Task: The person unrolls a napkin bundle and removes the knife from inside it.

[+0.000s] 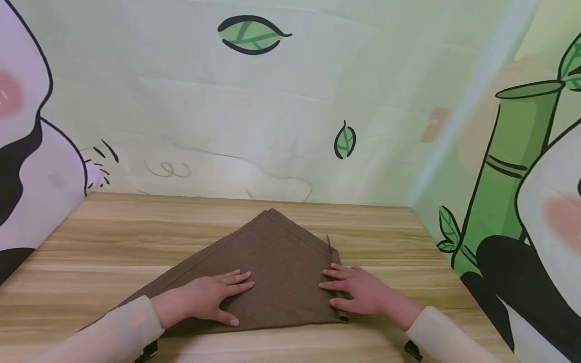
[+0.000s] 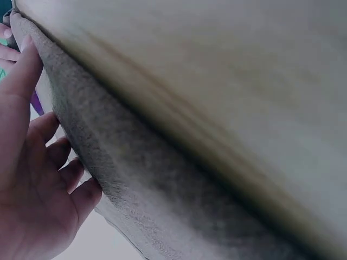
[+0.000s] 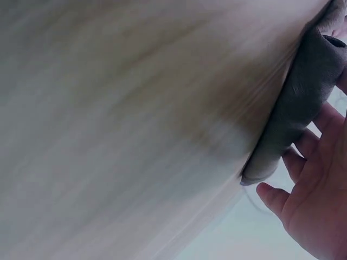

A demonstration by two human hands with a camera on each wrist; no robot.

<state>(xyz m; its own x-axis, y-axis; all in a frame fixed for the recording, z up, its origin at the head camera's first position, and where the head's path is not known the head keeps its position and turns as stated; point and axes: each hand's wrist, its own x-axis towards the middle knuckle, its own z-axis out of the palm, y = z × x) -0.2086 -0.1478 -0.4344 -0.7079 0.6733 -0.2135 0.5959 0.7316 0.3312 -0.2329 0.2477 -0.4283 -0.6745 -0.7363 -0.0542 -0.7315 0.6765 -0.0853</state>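
A brown cloth, folded to a triangular shape with its peak pointing away, lies on the wooden table. Its right edge is turned into a narrow roll. My left hand rests on the cloth's left half, fingers spread and fairly straight, thumb near the front edge. At the right side, my right hand lies across the roll with extended fingers touching it and the cloth. In the left wrist view the front fold runs alongside the left fingers.
The wooden table stretches behind and in front of the cloth. A pale backdrop with printed leaves stands behind it, and a panel with printed bamboo borders the right side. Beige sleeves cover both forearms.
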